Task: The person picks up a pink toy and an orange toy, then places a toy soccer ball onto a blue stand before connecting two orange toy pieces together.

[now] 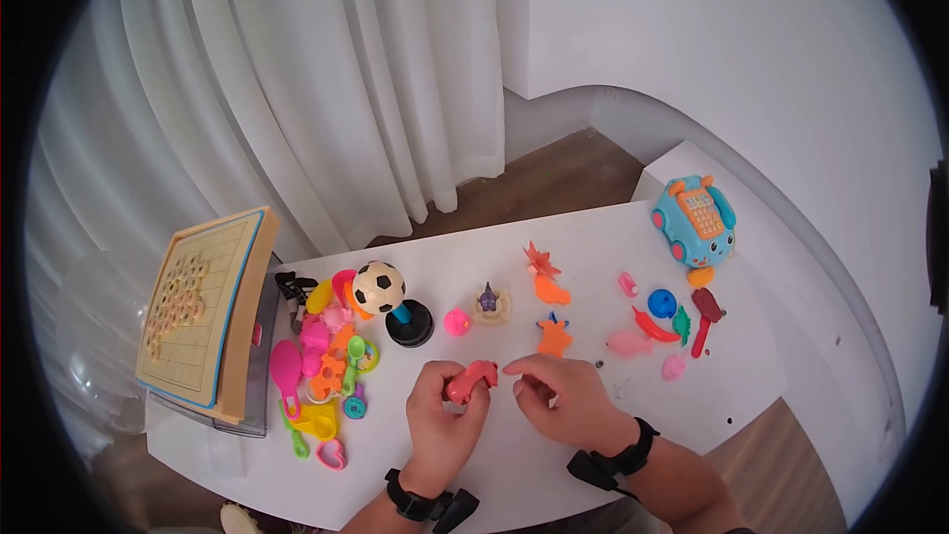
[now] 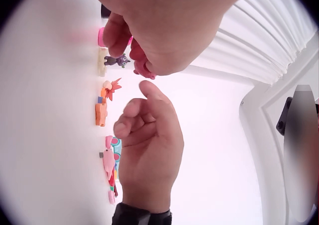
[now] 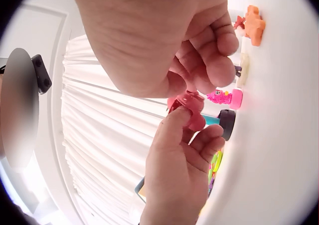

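Note:
My left hand [image 1: 441, 427] grips a small, rounded red toy [image 1: 469, 385] between thumb and fingers above the front part of the table; its exact kind cannot be told. My right hand [image 1: 576, 409] is just to the right of it, index finger stretched toward the toy's end and the other fingers loosely bent. In the right wrist view, the red toy [image 3: 193, 107] shows bumps and a dark gap near its top, with the right fingertips close above it. Most of the toy is hidden behind the left hand [image 2: 164, 25] in the left wrist view.
Left on the white table [image 1: 415, 494] stand a board game [image 1: 203, 311], a soccer ball toy [image 1: 380, 289] and a pile of plastic toys. Beyond the hands are a purple figurine [image 1: 488, 301] and orange pieces [image 1: 554, 336]. A blue toy phone [image 1: 697, 222] stands far right.

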